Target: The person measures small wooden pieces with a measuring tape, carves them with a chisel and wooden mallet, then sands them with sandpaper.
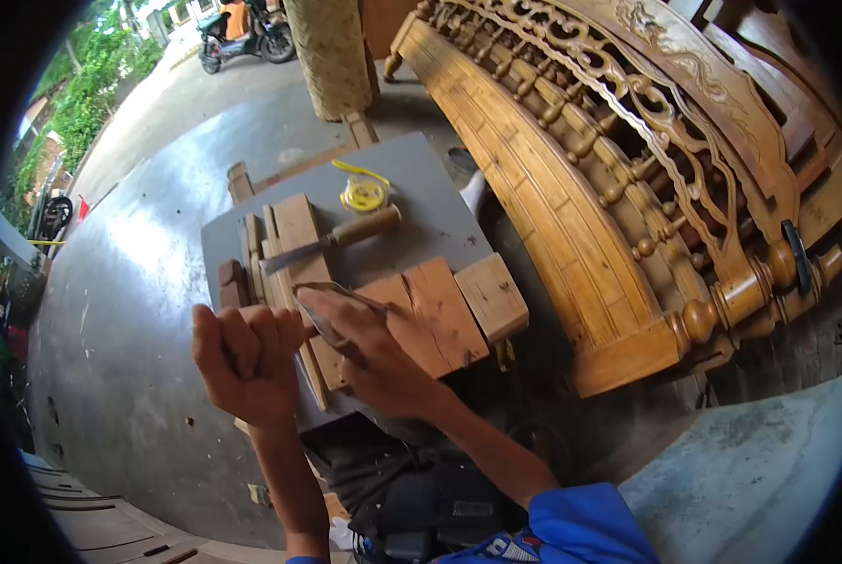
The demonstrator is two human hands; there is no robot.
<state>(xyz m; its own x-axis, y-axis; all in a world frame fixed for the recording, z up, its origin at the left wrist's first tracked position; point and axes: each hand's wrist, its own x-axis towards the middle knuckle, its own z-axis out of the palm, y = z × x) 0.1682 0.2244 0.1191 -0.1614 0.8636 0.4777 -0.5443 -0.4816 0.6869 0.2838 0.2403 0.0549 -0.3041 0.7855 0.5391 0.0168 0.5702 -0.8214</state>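
Observation:
My left hand is raised in a fist over the left side of a small grey-topped table; what it may hold is hidden. Close beside it, my right hand is curled around a thin, bent greyish piece that I cannot make out. Under my hands lie several wooden strips and a pale wood block. A chisel with a wooden handle rests across them. Behind it sits a yellow tape measure. To the right are a cracked reddish board and a light wood block.
A large carved wooden bench with turned spindles stands along the right. A small brown block lies at the table's left edge. Beyond are a pillar and a parked motorbike.

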